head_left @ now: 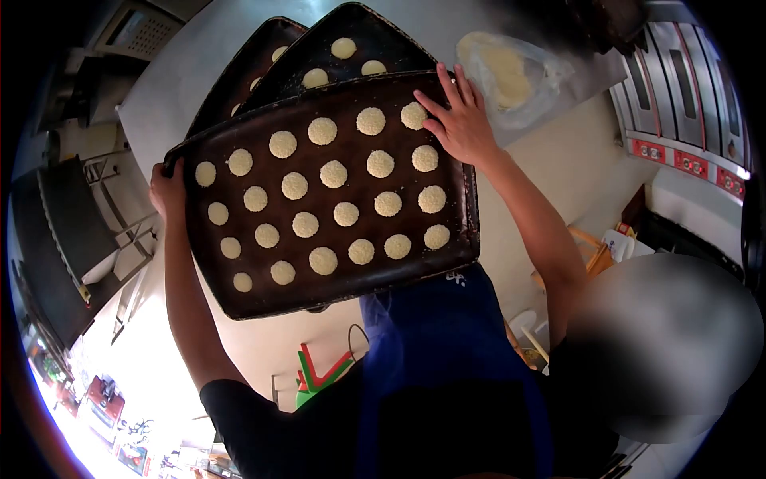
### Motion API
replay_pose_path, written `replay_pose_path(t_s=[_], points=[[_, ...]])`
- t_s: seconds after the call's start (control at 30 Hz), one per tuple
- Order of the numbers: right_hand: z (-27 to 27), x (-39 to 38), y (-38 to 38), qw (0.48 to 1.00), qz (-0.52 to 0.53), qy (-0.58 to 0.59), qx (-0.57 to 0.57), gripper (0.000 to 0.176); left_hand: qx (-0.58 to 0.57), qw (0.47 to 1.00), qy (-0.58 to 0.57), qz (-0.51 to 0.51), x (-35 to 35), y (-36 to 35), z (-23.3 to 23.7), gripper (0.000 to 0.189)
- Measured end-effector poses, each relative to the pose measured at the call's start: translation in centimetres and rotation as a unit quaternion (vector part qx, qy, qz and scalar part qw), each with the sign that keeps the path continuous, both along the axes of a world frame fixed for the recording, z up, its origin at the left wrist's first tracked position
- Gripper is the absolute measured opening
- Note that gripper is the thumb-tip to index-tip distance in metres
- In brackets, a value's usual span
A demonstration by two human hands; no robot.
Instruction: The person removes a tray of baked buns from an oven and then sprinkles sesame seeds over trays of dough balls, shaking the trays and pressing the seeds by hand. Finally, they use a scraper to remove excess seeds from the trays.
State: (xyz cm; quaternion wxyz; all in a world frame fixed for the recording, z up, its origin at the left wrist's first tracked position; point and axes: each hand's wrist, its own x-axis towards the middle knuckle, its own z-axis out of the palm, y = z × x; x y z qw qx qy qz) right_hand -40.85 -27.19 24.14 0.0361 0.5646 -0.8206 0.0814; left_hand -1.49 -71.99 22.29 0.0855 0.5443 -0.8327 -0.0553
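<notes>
A dark baking tray with rows of round, pale, crumb-coated dough balls lies across the middle of the head view. My left hand is wrapped around its left rim near the far corner, the fingers partly hidden by the tray. Over the far right corner, my right hand has its fingers spread. Its thumb and index fingertips are right beside the corner dough ball, while the other fingers reach past the rim. Under the far edge lie a second dark tray and a third tray, both bearing dough balls.
The metal table extends beyond the trays. A clear plastic bag with pale crumbs lies on it, right of my right hand. Oven doors stand at far right, a blurred person's head is at lower right, and racks are at left.
</notes>
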Motion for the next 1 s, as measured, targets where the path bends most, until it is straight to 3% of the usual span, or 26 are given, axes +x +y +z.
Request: replay_pose_path(t_s=[0.1, 0.23, 0.3, 0.33, 0.4, 0.43, 0.47, 0.57, 0.63, 0.7, 0.73, 0.77, 0.83, 0.93, 1.0], points=[[-0.4, -0.5, -0.3, 0.999, 0.017, 0.029, 0.022, 0.045, 0.033, 0.998, -0.048, 0.026, -0.2, 0.1, 0.7, 0.057], [0.4, -0.6, 0.9, 0.999, 0.019, 0.016, 0.026, 0.042, 0.053, 0.997, -0.020, 0.057, 1.0, 1.1, 0.2, 0.060], [1.2, -0.3, 2.0, 0.999, 0.011, -0.032, 0.017, 0.039, 0.035, 0.988, 0.141, 0.052, 2.1, 3.5, 1.3, 0.051], [1.4, -0.4, 2.1, 0.999, 0.016, -0.027, 0.014, 0.039, 0.031, 0.987, 0.146, 0.057, 3.1, 4.7, 1.9, 0.051], [1.1, -0.7, 1.5, 0.984, -0.022, -0.117, -0.132, 0.034, 0.017, 0.979, 0.204, 0.000, 6.5, 7.8, 2.9, 0.039], [2.0, -1.2, 0.2, 0.983, -0.016, -0.121, -0.135, 0.034, -0.006, 0.980, 0.197, -0.032, 8.3, 9.6, 3.2, 0.029], [3.8, -2.1, -2.1, 0.967, -0.058, -0.205, -0.139, 0.030, -0.036, 0.984, 0.165, -0.063, 9.5, 11.7, 4.1, 0.027], [9.0, -3.7, -9.5, 0.856, -0.176, -0.462, -0.153, 0.022, 0.000, 0.989, 0.120, -0.089, 12.8, 17.5, 6.1, 0.026], [4.6, -9.6, -14.0, 0.899, -0.044, -0.434, -0.046, 0.047, 0.012, 0.991, 0.098, -0.092, 14.7, 20.8, 7.0, 0.028], [3.0, -5.8, -14.2, 0.977, -0.016, -0.191, -0.090, 0.054, 0.026, 0.991, 0.088, -0.095, 17.1, 23.1, 7.0, 0.030], [2.7, -4.5, -12.7, 0.961, 0.026, -0.212, -0.174, 0.059, 0.029, 0.993, 0.060, -0.099, 18.7, 23.8, 6.4, 0.027], [2.4, -3.4, -10.9, 0.963, 0.023, -0.207, -0.171, 0.059, 0.033, 0.992, 0.065, -0.102, 19.6, 24.1, 6.4, 0.027], [2.0, -1.7, -6.2, 0.976, 0.020, -0.062, -0.209, 0.025, 0.147, 0.981, 0.103, -0.068, 21.1, 25.3, 6.2, 0.023], [1.1, 1.6, 2.3, 0.989, 0.022, -0.061, -0.134, 0.031, 0.148, 0.980, 0.102, -0.081, 22.0, 25.2, 5.6, 0.021], [1.5, 3.6, 5.5, 0.997, 0.057, -0.052, -0.008, 0.041, 0.157, 0.976, 0.115, -0.100, 22.4, 24.7, 5.7, 0.020]])
